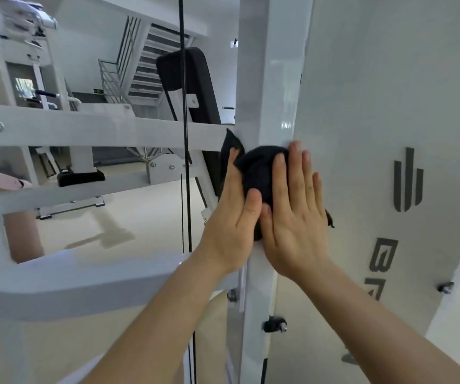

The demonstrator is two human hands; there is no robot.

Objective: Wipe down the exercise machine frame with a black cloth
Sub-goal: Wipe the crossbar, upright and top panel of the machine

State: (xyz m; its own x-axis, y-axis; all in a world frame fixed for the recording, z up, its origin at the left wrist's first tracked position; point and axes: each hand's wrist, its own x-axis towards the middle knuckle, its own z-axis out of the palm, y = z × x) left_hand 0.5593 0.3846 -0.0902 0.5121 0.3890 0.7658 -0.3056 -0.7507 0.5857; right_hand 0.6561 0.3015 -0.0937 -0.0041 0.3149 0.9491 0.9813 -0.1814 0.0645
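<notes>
Fingers [295,173] of the right hand [298,223] lie straight and close together, flat over the black cloth [260,173], with their tips reaching past it onto white metal. On my feed the left hand [235,220] does much the same. Its fingers run straight along the cloth's left edge and its thumb lies across the lower part, beside the right thumb (the two nearly touch). As far as I can tell, both hands press the cloth flat rather than pinch it. The cloth sits bunched against the white upright post [267,79] of the machine frame, just below where a horizontal crossbar [84,128] meets the post. Right of the post stands a white panel [375,92] bearing a grey logo [407,178]. A black cable [181,29] runs vertically left of the post, with a black padded backrest [201,79] behind it. Farther back I see a staircase [140,67].
</notes>
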